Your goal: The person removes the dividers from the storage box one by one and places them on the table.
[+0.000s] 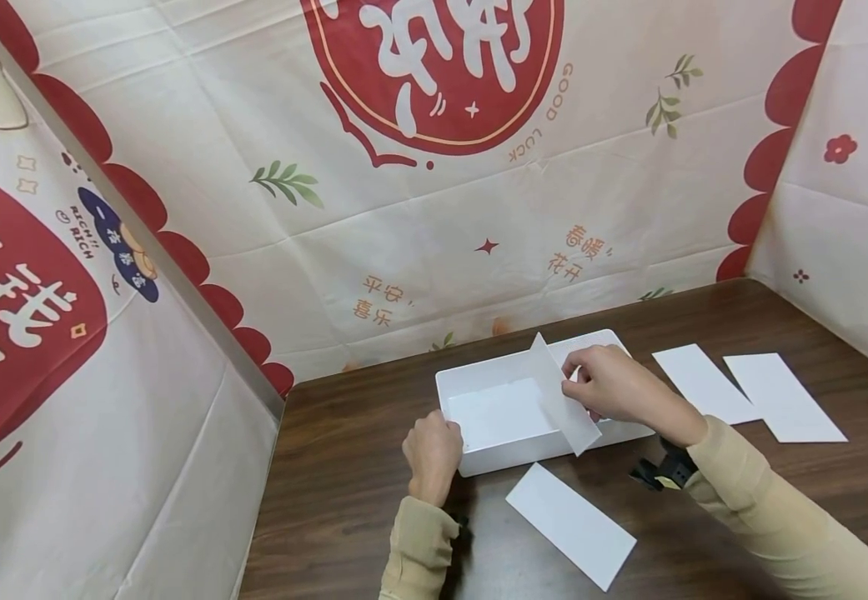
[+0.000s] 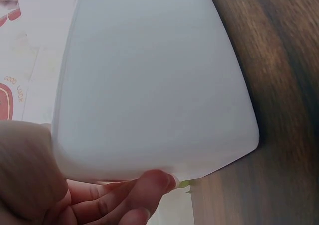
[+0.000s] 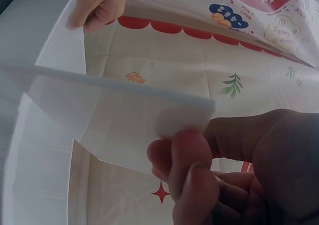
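Observation:
A white rectangular open-topped box point(image 1: 512, 457) rests on the table, its inside partly visible. My left hand point(image 1: 431, 454) grips the box's left end at the rim; in the left wrist view its fingers point(image 2: 149, 187) curl at the edge of the white wall point(image 2: 154, 85). With thumb and fingers, my right hand point(image 1: 617, 385) pinches a thin white rectangular panel point(image 1: 570, 421). This panel stands on edge, tilted, crosswise over the box. In the right wrist view the pinched panel point(image 3: 134, 118) shows its thin edge; whether its lower edge touches the box floor I cannot tell.
Two white panels point(image 1: 704, 385) point(image 1: 785, 398) lie right of the box, their edges meeting. Another white panel point(image 1: 572, 527) lies in front of it. Behind the brown wooden table point(image 1: 343, 492) hangs a printed cloth point(image 1: 238, 208), with more cloth at both sides.

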`<action>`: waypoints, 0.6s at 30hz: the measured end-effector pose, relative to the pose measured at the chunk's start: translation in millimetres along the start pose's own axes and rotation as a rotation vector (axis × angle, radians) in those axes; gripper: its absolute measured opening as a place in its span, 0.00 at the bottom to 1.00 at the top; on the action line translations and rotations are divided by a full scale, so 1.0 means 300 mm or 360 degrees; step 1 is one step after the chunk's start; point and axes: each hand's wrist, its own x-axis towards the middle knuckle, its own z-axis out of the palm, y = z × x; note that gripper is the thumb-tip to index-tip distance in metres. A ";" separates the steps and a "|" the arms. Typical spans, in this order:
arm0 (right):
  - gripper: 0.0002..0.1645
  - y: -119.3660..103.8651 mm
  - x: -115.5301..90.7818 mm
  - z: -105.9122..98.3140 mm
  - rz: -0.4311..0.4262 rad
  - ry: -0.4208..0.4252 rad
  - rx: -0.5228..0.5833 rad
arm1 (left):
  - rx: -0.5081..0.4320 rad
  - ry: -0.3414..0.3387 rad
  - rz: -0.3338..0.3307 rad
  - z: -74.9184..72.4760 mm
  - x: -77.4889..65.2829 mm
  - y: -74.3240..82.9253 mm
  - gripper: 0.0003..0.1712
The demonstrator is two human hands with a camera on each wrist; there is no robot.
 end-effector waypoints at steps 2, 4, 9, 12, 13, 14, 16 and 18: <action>0.08 0.006 -0.015 0.001 -0.0016 -0.0010 -0.0020 | 0.0002 -0.0003 0.0000 -0.001 0.000 0.000 0.17; 0.07 0.010 -0.029 0.003 -0.0034 -0.0016 -0.0037 | -0.0002 -0.0005 0.0005 -0.001 -0.001 0.000 0.17; 0.06 0.016 -0.060 0.007 -0.0073 -0.0040 -0.0058 | -0.0018 0.0014 0.0009 -0.002 -0.002 -0.001 0.17; 0.06 0.018 -0.074 0.005 -0.0075 -0.0058 -0.0051 | -0.0025 0.0025 0.0009 -0.001 -0.002 -0.001 0.17; 0.05 0.020 -0.079 0.004 -0.0074 -0.0063 -0.0048 | -0.0024 0.0023 0.0006 0.000 -0.003 -0.001 0.17; 0.05 0.022 -0.084 0.003 -0.0072 -0.0069 -0.0045 | -0.0025 0.0026 0.0006 0.001 -0.003 -0.001 0.17; 0.05 0.029 -0.095 0.004 -0.0079 -0.0072 -0.0049 | -0.0022 0.0032 0.0006 0.005 -0.003 -0.003 0.16; 0.04 0.037 -0.106 0.006 -0.0088 -0.0082 -0.0047 | -0.0020 0.0034 0.0008 0.007 -0.003 -0.003 0.16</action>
